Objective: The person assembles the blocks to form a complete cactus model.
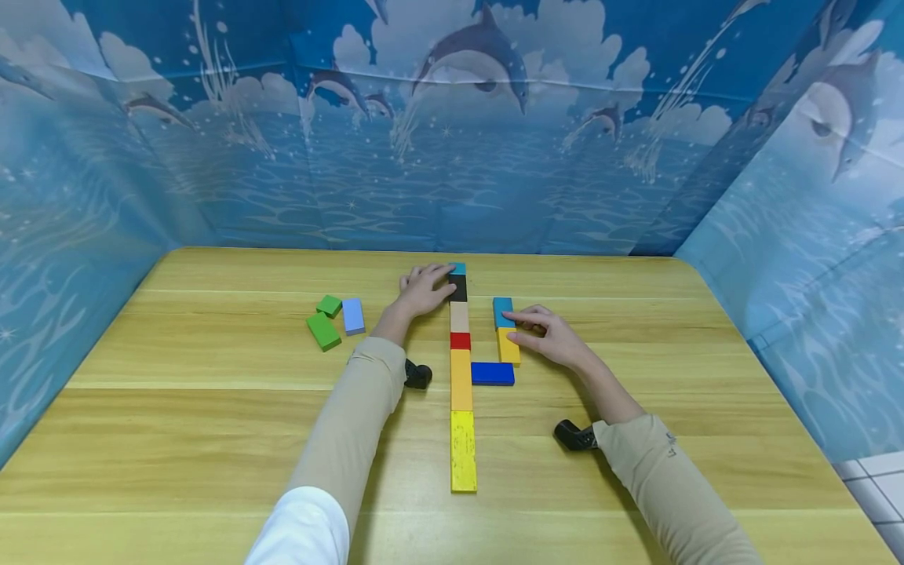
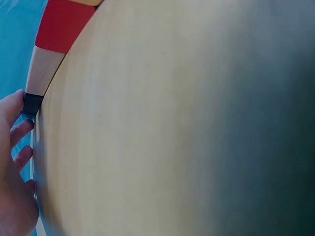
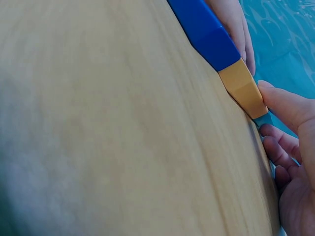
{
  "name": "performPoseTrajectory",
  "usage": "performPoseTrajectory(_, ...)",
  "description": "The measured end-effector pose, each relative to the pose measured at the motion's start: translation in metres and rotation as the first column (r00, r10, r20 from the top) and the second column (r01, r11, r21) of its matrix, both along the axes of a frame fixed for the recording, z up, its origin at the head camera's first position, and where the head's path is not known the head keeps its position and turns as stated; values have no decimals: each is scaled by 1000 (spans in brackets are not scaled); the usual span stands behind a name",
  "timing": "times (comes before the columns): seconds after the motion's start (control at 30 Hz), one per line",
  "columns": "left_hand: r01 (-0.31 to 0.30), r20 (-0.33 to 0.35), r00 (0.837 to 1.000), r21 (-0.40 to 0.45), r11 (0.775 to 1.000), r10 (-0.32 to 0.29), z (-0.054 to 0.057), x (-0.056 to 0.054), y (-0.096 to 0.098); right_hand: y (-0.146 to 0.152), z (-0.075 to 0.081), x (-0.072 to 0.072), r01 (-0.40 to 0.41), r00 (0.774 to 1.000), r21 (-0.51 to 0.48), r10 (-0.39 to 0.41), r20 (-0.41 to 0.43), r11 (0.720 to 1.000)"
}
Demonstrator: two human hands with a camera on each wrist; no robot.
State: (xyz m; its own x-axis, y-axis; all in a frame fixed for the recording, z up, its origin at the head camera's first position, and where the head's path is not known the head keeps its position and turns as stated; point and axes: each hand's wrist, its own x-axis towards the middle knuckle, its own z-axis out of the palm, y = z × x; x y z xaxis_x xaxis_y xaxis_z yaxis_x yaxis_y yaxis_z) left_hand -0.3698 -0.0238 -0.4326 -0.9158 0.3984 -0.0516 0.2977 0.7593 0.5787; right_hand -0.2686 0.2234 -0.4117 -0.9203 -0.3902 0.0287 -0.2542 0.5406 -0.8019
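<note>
In the head view a straight line of blocks runs away from me: yellow block [image 1: 463, 451], orange block [image 1: 461, 380], red block [image 1: 461, 340], beige block [image 1: 459, 317], black block [image 1: 459, 289] and teal block [image 1: 458, 268]. At its far end my left hand [image 1: 422, 290] touches the black block with the thumb and the teal one with a finger. My right hand [image 1: 549, 336] has a fingertip on a blue block [image 1: 503, 311] and its thumb at the yellow-orange block [image 1: 509, 350]. Beside the orange block, a dark blue block [image 1: 493, 373] lies crosswise.
Left of the line lie a small green block [image 1: 329, 305], a longer green block [image 1: 323, 332] and a light blue block [image 1: 354, 316]. Black wrist devices [image 1: 418, 375] sit under both sleeves. A dolphin-printed curtain [image 1: 445, 180] surrounds the wooden table [image 1: 212, 439].
</note>
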Motion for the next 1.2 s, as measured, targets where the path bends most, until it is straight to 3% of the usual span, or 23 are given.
performPoseTrajectory(0.3, -6, 10, 1000, 17, 1000, 6, -2, -1, -1, -1, 1, 1, -1, 1000, -1, 1, 1, 1000)
performPoseTrajectory(0.53, -28, 6, 1000, 109, 994, 28, -5, 0, -4, -1, 2, 2, -5, 1000, -14, 5, -4, 1000)
performPoseTrajectory(0.8, -62, -51, 995, 303, 951, 81, -6, 1, -5, 4, -9, -5, -6, 1000, -21, 6, -13, 1000)
performPoseTrajectory(0.93, -68, -81, 991, 383, 921, 107, -5, 5, -6, 0, 3, 2, -3, 1000, -9, 3, -14, 1000)
performPoseTrajectory(1.2, -28, -165, 981, 390, 920, 100, 1, 18, -13, 0, 1, 2, -6, 1000, -10, 6, -4, 1000)
